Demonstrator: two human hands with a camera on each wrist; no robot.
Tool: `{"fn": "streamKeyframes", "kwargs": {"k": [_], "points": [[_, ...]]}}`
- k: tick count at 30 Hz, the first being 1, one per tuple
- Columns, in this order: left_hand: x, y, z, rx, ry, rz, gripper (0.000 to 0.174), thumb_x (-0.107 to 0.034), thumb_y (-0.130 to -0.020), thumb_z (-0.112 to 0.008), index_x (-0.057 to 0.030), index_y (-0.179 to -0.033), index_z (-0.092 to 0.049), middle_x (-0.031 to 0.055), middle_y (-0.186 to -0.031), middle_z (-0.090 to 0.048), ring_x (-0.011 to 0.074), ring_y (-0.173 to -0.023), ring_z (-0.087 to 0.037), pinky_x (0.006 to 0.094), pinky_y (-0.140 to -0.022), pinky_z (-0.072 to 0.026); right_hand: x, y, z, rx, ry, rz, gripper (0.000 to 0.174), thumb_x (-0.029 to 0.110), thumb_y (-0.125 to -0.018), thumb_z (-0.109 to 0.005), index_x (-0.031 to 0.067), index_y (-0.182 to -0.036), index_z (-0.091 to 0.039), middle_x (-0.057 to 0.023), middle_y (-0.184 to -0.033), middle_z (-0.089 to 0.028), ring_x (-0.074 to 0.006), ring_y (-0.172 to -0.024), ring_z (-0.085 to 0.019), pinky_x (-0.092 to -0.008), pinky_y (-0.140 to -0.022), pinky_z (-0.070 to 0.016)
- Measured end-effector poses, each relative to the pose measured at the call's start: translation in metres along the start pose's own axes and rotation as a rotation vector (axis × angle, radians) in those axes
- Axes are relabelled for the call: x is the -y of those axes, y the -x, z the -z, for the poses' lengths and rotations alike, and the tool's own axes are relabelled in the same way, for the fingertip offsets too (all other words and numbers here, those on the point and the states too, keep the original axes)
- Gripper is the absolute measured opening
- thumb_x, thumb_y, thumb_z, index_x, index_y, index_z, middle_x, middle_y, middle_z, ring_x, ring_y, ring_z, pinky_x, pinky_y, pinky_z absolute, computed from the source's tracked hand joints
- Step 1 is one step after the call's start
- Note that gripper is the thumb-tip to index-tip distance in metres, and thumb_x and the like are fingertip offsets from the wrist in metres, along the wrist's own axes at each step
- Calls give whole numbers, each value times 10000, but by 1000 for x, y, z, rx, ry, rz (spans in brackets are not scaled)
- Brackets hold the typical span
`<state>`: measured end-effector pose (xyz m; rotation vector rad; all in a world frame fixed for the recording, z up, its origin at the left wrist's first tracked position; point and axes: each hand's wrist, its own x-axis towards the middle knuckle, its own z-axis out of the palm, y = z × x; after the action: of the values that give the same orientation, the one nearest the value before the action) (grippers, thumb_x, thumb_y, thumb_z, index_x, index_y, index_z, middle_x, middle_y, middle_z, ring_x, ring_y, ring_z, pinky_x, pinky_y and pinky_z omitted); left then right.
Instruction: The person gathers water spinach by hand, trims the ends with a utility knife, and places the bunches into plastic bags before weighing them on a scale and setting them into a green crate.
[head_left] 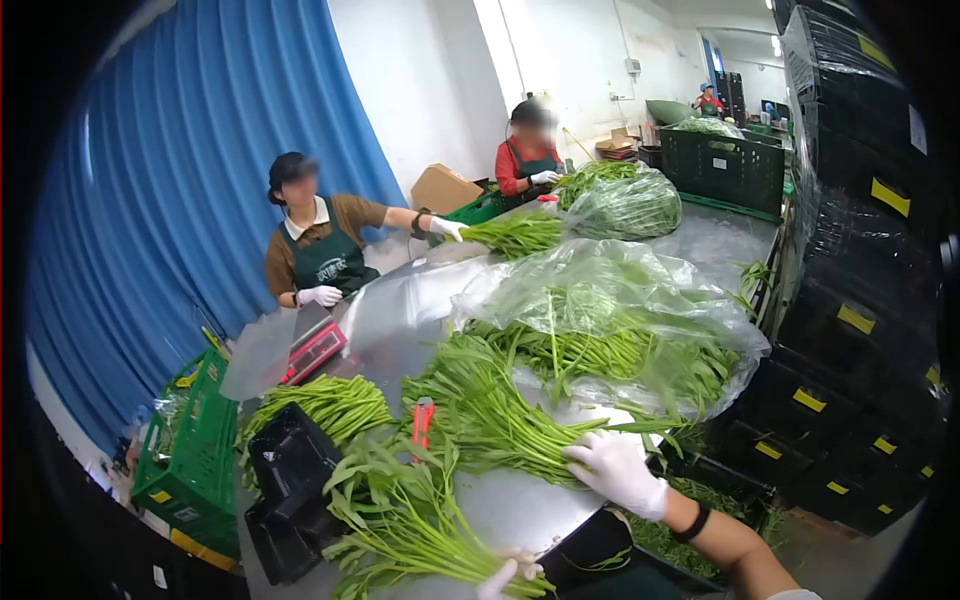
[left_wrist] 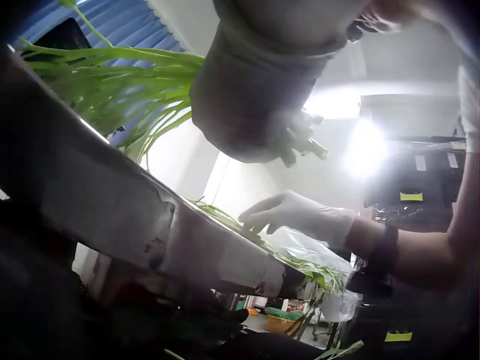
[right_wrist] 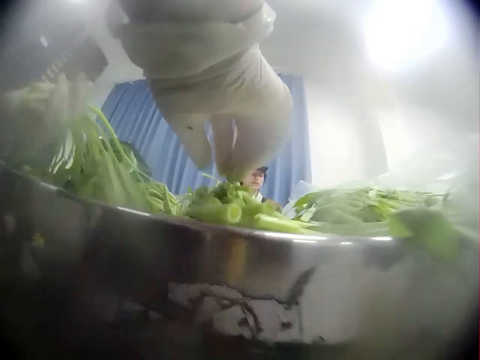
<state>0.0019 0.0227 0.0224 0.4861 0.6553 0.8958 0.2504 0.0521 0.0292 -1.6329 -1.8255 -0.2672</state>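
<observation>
My gloved left hand (head_left: 515, 578) grips a bunch of long leafy green stalks (head_left: 430, 545) at the table's near edge, the leaves fanning out to the left. In the left wrist view the stalks' cut ends (left_wrist: 311, 142) stick out past the glove (left_wrist: 240, 97). My gloved right hand (head_left: 620, 475) reaches over the stalk ends of a larger leafy heap (head_left: 510, 425), fingers loosely bent. In the right wrist view, its fingertips (right_wrist: 232, 169) point down right at the cut ends (right_wrist: 232, 210). A red box cutter (head_left: 422, 425) lies among the greens.
Black trays (head_left: 290, 470) and trimmed stalks (head_left: 340, 405) lie on the left, near a red scale (head_left: 315, 350). A plastic bag of greens (head_left: 620, 310) lies behind the heap. Black crates (head_left: 850, 280) stack up on the right; a green crate (head_left: 190, 450) stands left. Two people work across the table.
</observation>
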Motion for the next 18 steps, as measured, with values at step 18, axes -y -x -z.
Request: {"fn": "streamKeyframes", "kwargs": {"k": [18], "points": [[3, 0, 7, -74, -95, -80, 223, -108, -885, -555, 10, -1072, -525, 71, -734, -545, 177, -667, -540, 305, -635, -492, -61, -36, 11, 9, -1542, -733, 256, 279, -988, -460, 64, -1089, -556, 14, -754, -552, -72, -582, -440, -216, -538, -384]]}}
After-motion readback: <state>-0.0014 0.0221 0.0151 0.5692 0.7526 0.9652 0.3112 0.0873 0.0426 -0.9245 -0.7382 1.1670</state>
